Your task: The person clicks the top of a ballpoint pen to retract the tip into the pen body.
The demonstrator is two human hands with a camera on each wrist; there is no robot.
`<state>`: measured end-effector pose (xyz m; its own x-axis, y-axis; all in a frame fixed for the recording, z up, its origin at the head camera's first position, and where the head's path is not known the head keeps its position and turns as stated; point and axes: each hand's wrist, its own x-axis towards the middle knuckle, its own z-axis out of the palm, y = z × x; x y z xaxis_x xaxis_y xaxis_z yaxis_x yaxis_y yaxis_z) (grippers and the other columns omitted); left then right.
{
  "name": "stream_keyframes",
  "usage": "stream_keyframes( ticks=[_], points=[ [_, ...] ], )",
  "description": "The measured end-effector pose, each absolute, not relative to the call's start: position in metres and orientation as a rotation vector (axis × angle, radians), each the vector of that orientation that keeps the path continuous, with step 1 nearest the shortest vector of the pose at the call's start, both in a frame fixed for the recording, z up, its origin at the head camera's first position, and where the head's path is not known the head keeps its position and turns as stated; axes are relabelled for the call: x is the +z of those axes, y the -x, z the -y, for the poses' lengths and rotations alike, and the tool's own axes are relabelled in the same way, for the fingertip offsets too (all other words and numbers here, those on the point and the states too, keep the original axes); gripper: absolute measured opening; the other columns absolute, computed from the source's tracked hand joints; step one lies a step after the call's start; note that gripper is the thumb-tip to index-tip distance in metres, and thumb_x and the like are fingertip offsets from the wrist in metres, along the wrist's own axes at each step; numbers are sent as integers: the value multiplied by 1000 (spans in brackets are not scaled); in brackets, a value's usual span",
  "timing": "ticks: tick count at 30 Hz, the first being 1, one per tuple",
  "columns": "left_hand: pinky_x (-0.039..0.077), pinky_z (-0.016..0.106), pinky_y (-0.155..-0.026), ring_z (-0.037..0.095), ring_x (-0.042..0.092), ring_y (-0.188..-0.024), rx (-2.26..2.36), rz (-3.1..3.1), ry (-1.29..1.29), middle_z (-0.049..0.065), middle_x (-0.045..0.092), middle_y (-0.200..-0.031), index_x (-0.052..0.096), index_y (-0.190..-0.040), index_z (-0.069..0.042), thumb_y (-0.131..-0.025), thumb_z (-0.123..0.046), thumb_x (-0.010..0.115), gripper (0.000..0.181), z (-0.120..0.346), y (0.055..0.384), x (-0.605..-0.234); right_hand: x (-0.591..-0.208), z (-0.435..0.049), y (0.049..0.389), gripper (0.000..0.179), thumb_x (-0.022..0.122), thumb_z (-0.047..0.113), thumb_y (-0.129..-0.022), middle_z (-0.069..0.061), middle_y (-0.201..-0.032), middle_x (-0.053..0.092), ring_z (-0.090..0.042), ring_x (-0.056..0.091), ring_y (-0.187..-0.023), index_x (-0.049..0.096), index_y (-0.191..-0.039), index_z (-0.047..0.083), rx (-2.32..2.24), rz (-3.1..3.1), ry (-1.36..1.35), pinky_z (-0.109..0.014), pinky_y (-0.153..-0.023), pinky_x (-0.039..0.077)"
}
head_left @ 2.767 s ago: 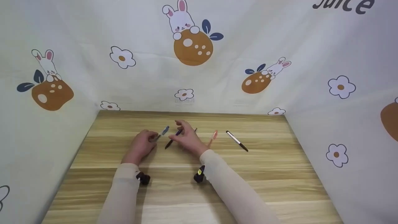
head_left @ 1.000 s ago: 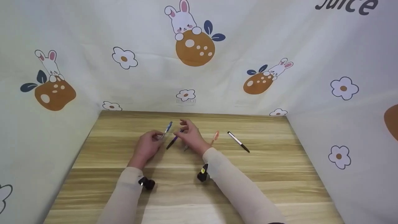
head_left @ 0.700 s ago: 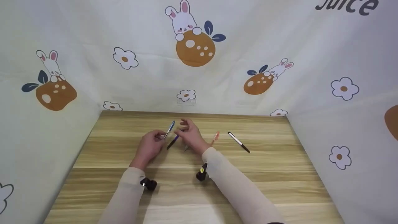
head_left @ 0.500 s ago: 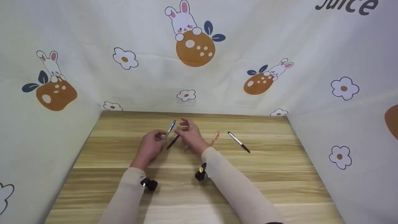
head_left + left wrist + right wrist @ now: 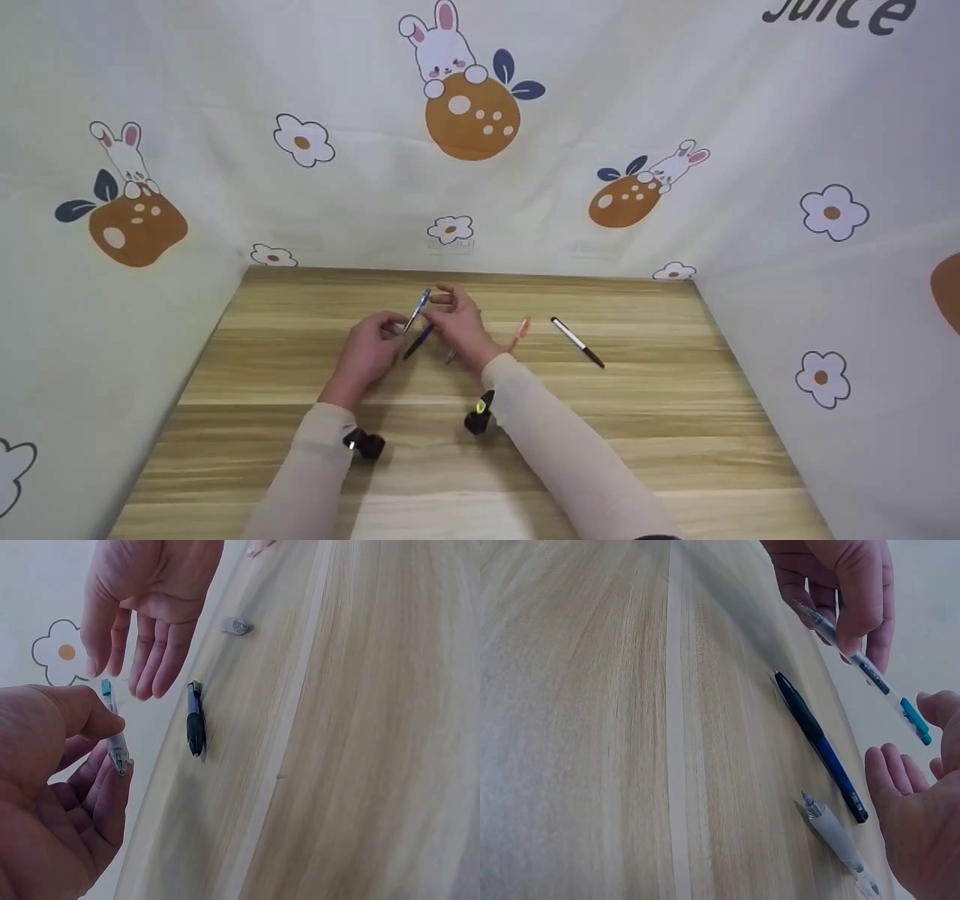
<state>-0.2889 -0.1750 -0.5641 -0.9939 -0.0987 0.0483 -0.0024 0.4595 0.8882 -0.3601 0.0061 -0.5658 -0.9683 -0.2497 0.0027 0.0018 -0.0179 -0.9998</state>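
Observation:
Between thumb and fingers, my left hand point(image 5: 366, 351) pinches a clear-barrelled pen point(image 5: 870, 673) with a teal clip, raised above the table and slanting toward the right. The clip end points at my right hand point(image 5: 459, 324), whose relaxed, spread fingers hold nothing. In the right wrist view, that hand's thumb point(image 5: 939, 709) is close beside the clip. Below both hands lies a blue pen with a black grip point(image 5: 814, 735). A pale grey pen point(image 5: 838, 840) lies beside it, partly hidden under my right hand in the head view.
Farther right on the wood-grain table point(image 5: 675, 420) are an orange pen point(image 5: 523, 328), partly behind the right wrist, and a white pen with black ends point(image 5: 577, 343). Printed cloth walls point(image 5: 360, 202) stand at the back and both sides.
My left hand has carried the clear pen up and rightward, bringing its clip end close to my right hand. The right hand has shifted only slightly; the other pens stay put.

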Motion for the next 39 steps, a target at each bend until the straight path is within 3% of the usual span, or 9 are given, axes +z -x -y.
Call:
stream_keyframes(
  ticks=[6, 16, 27, 34, 39],
  points=[
    [57, 34, -83, 25, 71, -98, -1608, 2582, -68, 13, 75, -108, 78, -127, -2, -96, 1, 70, 32, 174, 288, -565, -566, -5, 359, 67, 79, 1, -97, -22, -137, 68, -25, 73, -113, 48, -157, -4, -2161, -1998, 250, -38, -98, 62],
    [56, 32, -78, 23, 71, -95, -1630, 2572, -69, 11, 75, -107, 78, -126, -4, -96, 0, 71, 31, 171, 290, -564, -562, -2, 360, 67, 76, -1, -98, -33, -144, 63, -23, 73, -110, 47, -158, -6, -2213, -1926, 221, -39, -100, 62],
    [57, 33, -81, 25, 71, -97, -1659, 2554, -69, 11, 74, -106, 78, -124, -2, -96, 0, 73, 29, 168, 290, -564, -564, -1, 361, 51, 76, -4, -98, -34, -138, 66, -22, 75, -104, 59, -146, -1, -2255, -1891, 178, -40, -99, 62],
    [56, 32, -83, 26, 70, -100, -1685, 2544, -56, 12, 74, -108, 77, -125, 0, -96, 1, 71, 29, 167, 291, -563, -562, 1, 363, 50, 74, -9, -97, -38, -139, 63, -23, 74, -102, 60, -145, -2, -2322, -1811, 161, -40, -97, 63],
    [57, 34, -85, 27, 71, -103, -1694, 2542, -64, 12, 74, -110, 78, -125, -2, -98, 0, 71, 29, 164, 292, -563, -560, 0, 364, 49, 75, -9, -96, -30, -130, 70, -23, 74, -101, 61, -143, -1, -2329, -1808, 163, -41, -96, 64]
  ],
)
